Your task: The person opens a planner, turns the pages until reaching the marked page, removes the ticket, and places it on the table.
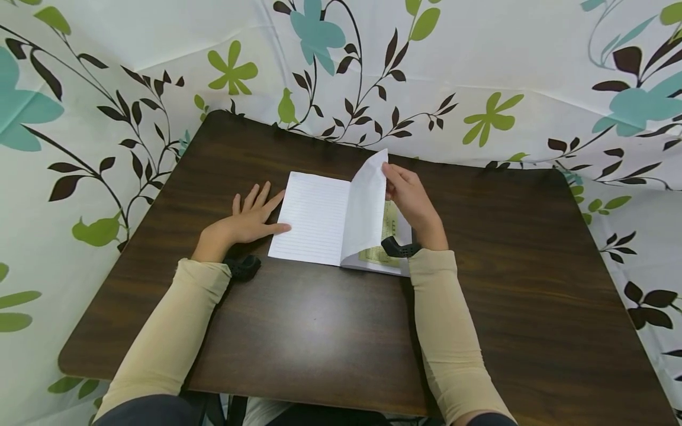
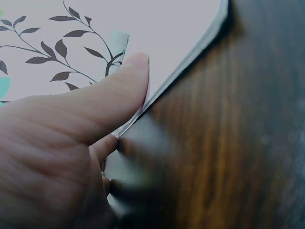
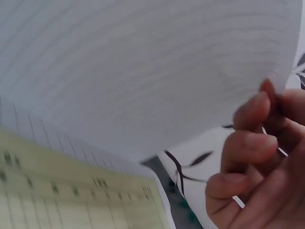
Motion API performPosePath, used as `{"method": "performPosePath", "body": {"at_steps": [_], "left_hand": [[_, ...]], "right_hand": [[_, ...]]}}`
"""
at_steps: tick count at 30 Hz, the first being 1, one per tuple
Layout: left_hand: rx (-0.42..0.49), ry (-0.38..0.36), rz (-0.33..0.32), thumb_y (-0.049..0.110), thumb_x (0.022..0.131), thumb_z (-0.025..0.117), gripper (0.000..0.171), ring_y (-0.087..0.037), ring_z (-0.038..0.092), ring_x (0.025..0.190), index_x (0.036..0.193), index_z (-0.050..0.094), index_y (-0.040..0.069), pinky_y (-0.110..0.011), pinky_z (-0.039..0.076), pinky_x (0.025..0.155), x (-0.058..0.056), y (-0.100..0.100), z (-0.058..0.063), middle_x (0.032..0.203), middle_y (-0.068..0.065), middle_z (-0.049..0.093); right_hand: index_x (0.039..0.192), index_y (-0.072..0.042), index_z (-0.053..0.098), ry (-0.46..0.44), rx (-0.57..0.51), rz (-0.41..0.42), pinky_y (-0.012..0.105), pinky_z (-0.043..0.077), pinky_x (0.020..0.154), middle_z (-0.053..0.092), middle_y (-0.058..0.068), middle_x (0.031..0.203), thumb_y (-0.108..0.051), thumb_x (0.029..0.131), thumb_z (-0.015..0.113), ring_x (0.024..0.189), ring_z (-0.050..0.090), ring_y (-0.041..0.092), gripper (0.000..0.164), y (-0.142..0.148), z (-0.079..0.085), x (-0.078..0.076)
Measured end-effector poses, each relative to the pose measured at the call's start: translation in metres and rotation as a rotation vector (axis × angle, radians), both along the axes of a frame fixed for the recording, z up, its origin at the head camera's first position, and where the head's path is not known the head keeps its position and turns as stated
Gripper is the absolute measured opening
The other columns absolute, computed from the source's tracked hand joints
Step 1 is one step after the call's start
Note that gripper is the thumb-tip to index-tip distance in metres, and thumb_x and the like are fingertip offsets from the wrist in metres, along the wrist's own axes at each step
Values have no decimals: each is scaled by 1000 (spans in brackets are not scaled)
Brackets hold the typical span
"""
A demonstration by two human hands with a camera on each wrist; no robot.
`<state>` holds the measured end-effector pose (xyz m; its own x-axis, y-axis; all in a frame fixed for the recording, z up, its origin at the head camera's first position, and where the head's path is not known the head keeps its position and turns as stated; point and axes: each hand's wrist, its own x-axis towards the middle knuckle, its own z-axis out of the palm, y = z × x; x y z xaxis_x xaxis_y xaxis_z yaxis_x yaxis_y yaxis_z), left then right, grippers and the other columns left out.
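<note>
An open notebook [image 1: 314, 219] with lined pages lies on the dark wooden table. My right hand [image 1: 412, 198] pinches the edge of a raised page [image 1: 367, 198] at its upper corner, seen also in the right wrist view, where the fingers curl against the lifted sheet [image 3: 143, 71]. Under that page shows a yellowish printed sheet [image 1: 391, 228] on the right side of the notebook. My left hand [image 1: 247, 216] rests at the notebook's left edge with fingers spread. In the left wrist view its thumb [image 2: 119, 86] lies on the page near the edge.
The brown table [image 1: 506, 284] extends to both sides of the notebook. A white curtain [image 1: 176, 35] with leaf and bird prints hangs behind and beside it. Black wrist cameras sit on the left wrist [image 1: 244, 269] and the right wrist [image 1: 399, 247].
</note>
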<state>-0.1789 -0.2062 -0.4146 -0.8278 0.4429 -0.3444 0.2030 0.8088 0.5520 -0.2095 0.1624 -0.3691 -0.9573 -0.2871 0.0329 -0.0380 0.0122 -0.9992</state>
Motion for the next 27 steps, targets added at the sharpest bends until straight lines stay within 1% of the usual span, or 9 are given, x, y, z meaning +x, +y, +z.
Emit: {"method": "performPosePath", "body": {"at_steps": [4, 9, 15, 19, 24, 27], "left_hand": [[-2, 1, -3, 82, 93, 46, 107, -38, -29, 159, 169, -5, 26, -69, -24, 119, -1, 1, -1, 173, -11, -28], [-3, 0, -1, 83, 93, 44, 108, -38, -28, 159, 169, -5, 26, -69, -24, 120, 0, 0, -1, 173, -11, -27], [-14, -3, -1, 83, 93, 45, 108, -38, -28, 159, 169, -5, 25, -69, -23, 120, -1, 0, -1, 173, -11, -27], [-5, -5, -5, 83, 93, 45, 108, -38, -29, 159, 169, -4, 25, -69, -24, 119, -1, -1, -1, 172, -11, -28], [-8, -9, -3, 76, 96, 47, 103, -37, -29, 159, 169, -4, 24, -69, -24, 119, -1, 0, 0, 172, -10, -29], [-21, -12, 1, 70, 99, 50, 100, -37, -29, 159, 169, -5, 25, -68, -24, 120, 0, 0, 2, 172, -11, -29]], "right_hand": [[90, -13, 65, -8, -61, -19, 29, 37, 67, 51, -4, 76, -31, 113, 46, 69, 41, 15, 34, -9, -1, 0], [85, -14, 62, -13, -60, -24, 26, 38, 68, 47, -3, 75, -31, 113, 46, 67, 41, 13, 36, -23, -2, 0], [80, -13, 58, -14, 16, -66, 32, 34, 68, 45, -2, 72, -32, 111, 50, 66, 42, 13, 38, -41, -7, 0], [78, -10, 54, -19, 67, -78, 31, 37, 68, 47, -2, 72, -34, 111, 52, 68, 43, 14, 40, -52, -10, 0], [81, -12, 60, -30, 134, -67, 29, 40, 70, 55, -3, 75, -35, 110, 54, 70, 47, 13, 38, -64, -15, 1], [82, -10, 63, -10, 196, -63, 27, 43, 73, 59, -4, 75, -34, 110, 54, 73, 51, 11, 38, -70, -19, -1]]}}
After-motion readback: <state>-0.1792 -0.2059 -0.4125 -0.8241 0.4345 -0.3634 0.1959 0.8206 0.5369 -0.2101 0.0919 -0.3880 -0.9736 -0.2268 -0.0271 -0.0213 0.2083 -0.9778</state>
